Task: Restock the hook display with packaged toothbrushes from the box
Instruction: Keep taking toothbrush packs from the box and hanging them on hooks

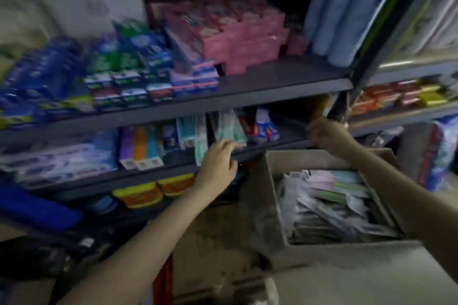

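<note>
A grey cardboard box (277, 208) stands at the lower right, filled with several packaged toothbrushes (332, 200) in pink, green and silver packs. My left hand (219, 163) rests at the front edge of the middle shelf (153, 173), its fingers touching the green-and-white toothbrush packs (228, 129) standing there. My right hand (327, 135) reaches over the box to the right end of that shelf, fingers curled at its edge near the upright. The view is blurred, and I cannot tell whether either hand grips a pack.
The upper shelf (272, 86) carries blue, green and pink toothpaste boxes (238, 39). Purple, orange and teal boxes (141, 146) stand left of my left hand. Yellow-lidded tubs (138, 195) sit on the shelf below. A second rack (401, 96) with orange packs stands to the right.
</note>
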Demonstrator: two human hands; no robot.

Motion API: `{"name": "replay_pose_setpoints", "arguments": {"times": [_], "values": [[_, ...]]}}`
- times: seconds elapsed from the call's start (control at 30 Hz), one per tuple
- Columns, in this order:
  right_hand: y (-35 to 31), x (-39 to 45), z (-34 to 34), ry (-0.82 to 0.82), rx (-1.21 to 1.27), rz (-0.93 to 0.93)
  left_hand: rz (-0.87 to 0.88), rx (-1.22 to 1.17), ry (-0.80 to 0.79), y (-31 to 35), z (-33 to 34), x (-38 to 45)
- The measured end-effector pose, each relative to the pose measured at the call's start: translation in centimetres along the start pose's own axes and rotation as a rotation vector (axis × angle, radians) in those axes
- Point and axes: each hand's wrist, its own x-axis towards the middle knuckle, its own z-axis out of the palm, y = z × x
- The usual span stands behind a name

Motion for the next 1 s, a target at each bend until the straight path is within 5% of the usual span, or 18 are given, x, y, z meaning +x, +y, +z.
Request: {"name": "replay_pose_setpoints", "arguments": {"times": [0.13, 0.27, 0.47, 0.6, 0.83, 0.93, 1.0], "values": [[10.3, -1.8, 3.8, -0.274, -0.101, 0.052, -0.102, 0.048, -0.321, 2.1, 7.8, -0.2], [15.9, -2.6, 8.6, -0.468, -0.530, -0.311, -0.136, 0.103, -0.549, 4.1, 12.7, -0.6], [17.2, -1.5, 12.9, -0.489, -0.723, -0.540, -0.233, 0.108, -0.566, 4.8, 13.8, -1.1], [16.9, -0.5, 13.7, -0.479, -0.788, -0.478, -0.246, 0.158, -0.562, 4.9, 13.5, -0.5], [19.2, 1.6, 10.3, -0.145, -0.474, -0.694, -0.256, 0.139, -0.394, 4.8, 14.3, 0.8], [18.3, 2.1, 7.0, -0.027, -0.005, -0.474, -0.245, 0.065, -0.319, 5.3, 14.8, 1.3], [17.4, 1.8, 5.4, -0.090, 0.246, -0.279, -0.291, -0.140, -0.294, 6.0, 15.0, 2.0]]}}
